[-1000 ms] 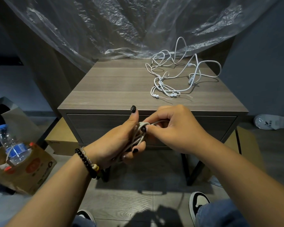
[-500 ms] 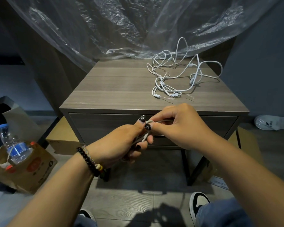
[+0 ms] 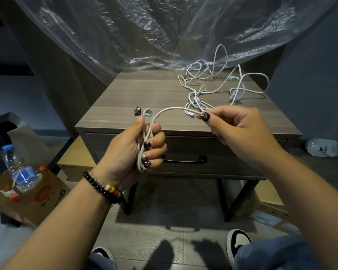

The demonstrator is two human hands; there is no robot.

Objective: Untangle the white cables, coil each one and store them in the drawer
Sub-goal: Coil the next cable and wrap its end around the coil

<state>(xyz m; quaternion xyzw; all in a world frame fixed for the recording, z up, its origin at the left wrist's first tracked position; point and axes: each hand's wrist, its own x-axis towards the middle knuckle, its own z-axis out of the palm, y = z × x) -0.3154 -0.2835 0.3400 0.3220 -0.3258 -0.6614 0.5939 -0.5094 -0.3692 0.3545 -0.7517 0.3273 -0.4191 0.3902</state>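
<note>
Holding a partly coiled off-white cable (image 3: pixel 147 137) in front of the closed grey wood-grain drawer (image 3: pixel 185 152) with its black bar handle (image 3: pixel 184 160). Left hand (image 3: pixel 132 151) has the loops bunched vertically in its fist: fingers curled round them from the right, thumb up along the left side, top of the loops poking out above the index finger next to the thumbnail, bottom of the loops showing below the little finger. Free tail leaves the top of the bundle, arcs right and ends in the right hand (image 3: pixel 236 129), pinched between thumb and index fingertip; the other right fingers are curled in under the palm, holding nothing visible. Both hands sit just off the front edge of the grey wood-grain bedside table (image 3: pixel 144 94), above the drawer front. Tangle of thin white cables (image 3: pixel 219 88) lies loose on the right rear half of the tabletop, its near end just behind the right thumb in view; can't tell if it touches the held tail. Crinkled clear plastic sheet (image 3: pixel 144 30) hangs behind the table.
</note>
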